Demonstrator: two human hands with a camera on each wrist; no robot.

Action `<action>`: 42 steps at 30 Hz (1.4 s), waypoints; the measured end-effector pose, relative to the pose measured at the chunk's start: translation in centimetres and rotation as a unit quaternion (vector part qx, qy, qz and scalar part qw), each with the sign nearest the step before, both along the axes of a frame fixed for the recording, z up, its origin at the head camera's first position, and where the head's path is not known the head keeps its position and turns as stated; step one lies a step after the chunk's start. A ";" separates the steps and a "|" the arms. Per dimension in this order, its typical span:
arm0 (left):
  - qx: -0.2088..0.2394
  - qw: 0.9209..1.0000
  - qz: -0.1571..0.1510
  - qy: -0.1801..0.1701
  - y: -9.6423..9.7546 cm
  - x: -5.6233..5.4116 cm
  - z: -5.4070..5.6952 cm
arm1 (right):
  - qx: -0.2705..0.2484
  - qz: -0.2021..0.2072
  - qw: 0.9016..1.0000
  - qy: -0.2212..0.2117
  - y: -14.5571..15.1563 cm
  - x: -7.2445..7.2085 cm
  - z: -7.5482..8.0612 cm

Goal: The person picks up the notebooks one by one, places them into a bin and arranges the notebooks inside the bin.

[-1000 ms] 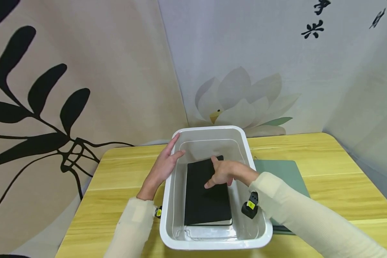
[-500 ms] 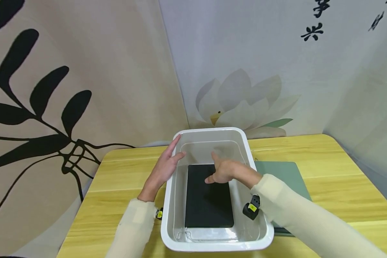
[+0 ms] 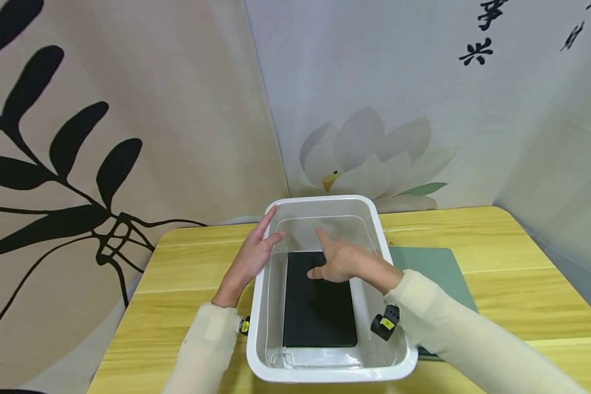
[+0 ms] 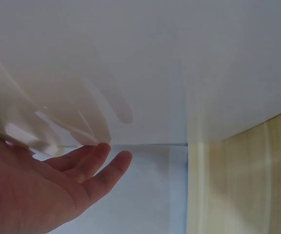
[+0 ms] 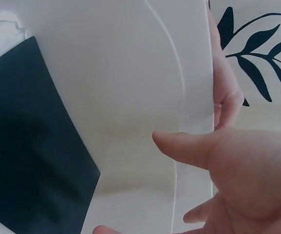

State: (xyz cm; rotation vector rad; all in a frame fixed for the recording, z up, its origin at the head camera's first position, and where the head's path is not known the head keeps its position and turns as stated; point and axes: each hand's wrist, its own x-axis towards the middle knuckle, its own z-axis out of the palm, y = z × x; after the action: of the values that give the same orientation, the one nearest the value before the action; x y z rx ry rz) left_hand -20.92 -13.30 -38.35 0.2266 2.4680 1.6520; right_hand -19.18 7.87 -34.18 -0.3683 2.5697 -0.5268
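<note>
A black-covered notebook [image 3: 320,312] lies flat on the floor of a white plastic bin [image 3: 332,374]. Over its far end hovers my right hand [image 3: 342,260], thumb and index finger spread and nothing between them. The right wrist view shows the same hand [image 5: 252,175] palm-side, apart from the dark notebook [image 5: 28,131]. My left hand [image 3: 248,254] rests along the bin's left rim, index finger extended and thumb over the edge. In the left wrist view, the loosely extended fingers [image 4: 108,173] lie close under the bin's outer wall [image 4: 130,73].
A green flat folder-like item [image 3: 426,268] lies on the wooden table [image 3: 192,273] right of the bin, partly covered by my right sleeve. Printed curtains [image 3: 202,109] hang right behind the table. Small black devices [image 3: 386,323] are strapped at both wrists.
The notebook's far end has dropped from my right hand, so it now lies flat. My right hand has opened and shifted slightly left; the left hand stays at the rim.
</note>
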 end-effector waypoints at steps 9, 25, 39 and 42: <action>0.005 1.000 0.001 -0.006 0.1 0.0 -0.2 | -0.028 0.015 0.999 0.000 0.3 0.3 0.4; -0.008 1.000 0.010 -0.001 -0.1 0.0 -0.2 | -0.167 0.028 0.986 0.008 2.6 1.1 3.7; -0.021 0.999 0.006 0.028 -0.2 -0.2 -0.1 | -0.250 0.019 0.966 0.058 6.4 2.5 6.4; -0.021 0.999 0.005 0.031 -0.2 -0.3 -0.1 | -0.282 0.019 0.956 0.076 7.7 3.1 6.7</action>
State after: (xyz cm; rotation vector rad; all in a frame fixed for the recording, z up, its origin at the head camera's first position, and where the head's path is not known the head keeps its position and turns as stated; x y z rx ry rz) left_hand -21.20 -13.46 -38.41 0.2652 2.5511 1.6179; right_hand -16.10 15.58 -27.50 -0.6703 2.5060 -1.2652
